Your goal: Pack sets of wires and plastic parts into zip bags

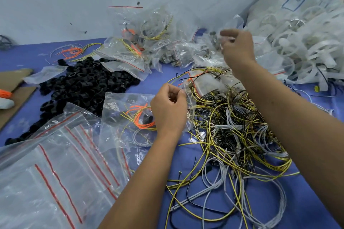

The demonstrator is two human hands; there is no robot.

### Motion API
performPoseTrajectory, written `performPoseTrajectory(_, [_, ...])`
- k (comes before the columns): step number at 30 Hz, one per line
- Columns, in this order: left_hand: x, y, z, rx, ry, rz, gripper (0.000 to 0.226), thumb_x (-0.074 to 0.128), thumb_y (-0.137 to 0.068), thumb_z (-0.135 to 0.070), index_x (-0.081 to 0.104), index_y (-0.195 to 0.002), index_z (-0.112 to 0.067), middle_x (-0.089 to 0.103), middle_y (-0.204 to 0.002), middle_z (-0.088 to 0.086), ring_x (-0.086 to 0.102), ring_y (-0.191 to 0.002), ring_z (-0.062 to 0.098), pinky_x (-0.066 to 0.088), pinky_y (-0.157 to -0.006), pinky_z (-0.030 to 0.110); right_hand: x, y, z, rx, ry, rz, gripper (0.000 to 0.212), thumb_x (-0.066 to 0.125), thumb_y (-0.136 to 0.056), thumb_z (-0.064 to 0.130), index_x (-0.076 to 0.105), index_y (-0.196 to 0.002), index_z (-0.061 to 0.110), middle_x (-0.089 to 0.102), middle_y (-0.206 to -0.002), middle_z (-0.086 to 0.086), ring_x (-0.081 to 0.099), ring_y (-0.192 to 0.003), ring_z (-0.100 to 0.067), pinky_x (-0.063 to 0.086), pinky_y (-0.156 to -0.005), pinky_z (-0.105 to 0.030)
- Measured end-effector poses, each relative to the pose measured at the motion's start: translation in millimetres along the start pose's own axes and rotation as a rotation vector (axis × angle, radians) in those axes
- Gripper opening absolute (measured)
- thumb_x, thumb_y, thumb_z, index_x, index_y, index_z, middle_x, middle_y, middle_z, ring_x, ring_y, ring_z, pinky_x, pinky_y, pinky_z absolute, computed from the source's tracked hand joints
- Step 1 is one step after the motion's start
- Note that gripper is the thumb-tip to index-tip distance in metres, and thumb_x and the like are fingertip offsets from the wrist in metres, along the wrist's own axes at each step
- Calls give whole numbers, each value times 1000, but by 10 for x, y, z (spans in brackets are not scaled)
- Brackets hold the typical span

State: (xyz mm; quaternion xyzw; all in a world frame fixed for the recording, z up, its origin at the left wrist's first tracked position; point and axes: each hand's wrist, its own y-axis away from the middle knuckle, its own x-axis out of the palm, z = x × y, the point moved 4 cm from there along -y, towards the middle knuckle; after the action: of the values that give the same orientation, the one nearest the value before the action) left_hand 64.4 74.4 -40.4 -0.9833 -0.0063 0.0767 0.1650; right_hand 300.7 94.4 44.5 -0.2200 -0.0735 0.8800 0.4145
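We are pinching the top edge of a clear zip bag (202, 83) with our left hand (170, 108) and our right hand (237, 46), fingers curled on the plastic. It is hanging above the tangled wire pile (232, 135) on the blue surface (279, 201), with black plastic rings (83, 83) heaped to the left.

The right hand (237, 48) is blurred, so whatever its curled fingers pinch cannot be made out. The left hand (169, 109) covers part of the zip bag (126, 117) it holds, hiding some of the orange wires (139, 117) inside. The stack of empty bags (46, 182) and the sack of white parts (307, 33) run off the frame's edges.
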Motion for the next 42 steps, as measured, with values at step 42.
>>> performPoseTrajectory(42, [-31,475,-627,795,-164,19,4,66,-90,1,64,-89,-2,63,-83,6,54,-75,23,41,-69,28,141,1752,84,35,-473,835,47,41,-91,-18,77,-91,11,75,-86,-15,72,-86,-17,61,-71,-37])
